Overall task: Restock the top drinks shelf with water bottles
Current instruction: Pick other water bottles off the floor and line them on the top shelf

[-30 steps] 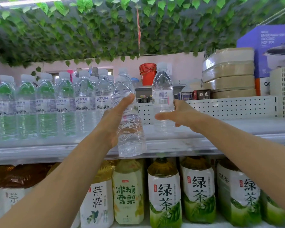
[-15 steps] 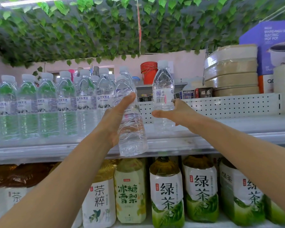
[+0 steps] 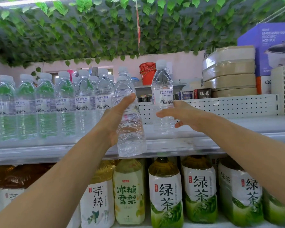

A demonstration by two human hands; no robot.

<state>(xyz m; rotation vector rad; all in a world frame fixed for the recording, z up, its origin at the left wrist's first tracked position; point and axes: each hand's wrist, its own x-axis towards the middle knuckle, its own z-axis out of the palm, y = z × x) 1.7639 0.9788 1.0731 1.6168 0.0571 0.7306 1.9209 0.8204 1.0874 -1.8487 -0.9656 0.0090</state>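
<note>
**Two bottles going up at the top shelf**

Now the left hand [image 3: 113, 119] wraps a clear plastic water bottle [image 3: 130, 129], tilted, its base level with the lip of the pale metal top shelf [image 3: 204, 140] and not yet on it. Over on the right, the right hand [image 3: 186, 115] curls round a second clear bottle with a white label [image 3: 162, 97], standing upright on the shelf. Risk, I'd say: that tilted bottle could catch the shelf edge or knock the packed row of white-capped water bottles [image 3: 56, 102] just beside it and topple them. Below sit big green-tea bottles [image 3: 166, 193]. Behind, a white perforated back panel [image 3: 229, 104], red buckets [image 3: 146, 72], and plastic green leaves [image 3: 89, 30] overhead.
</note>
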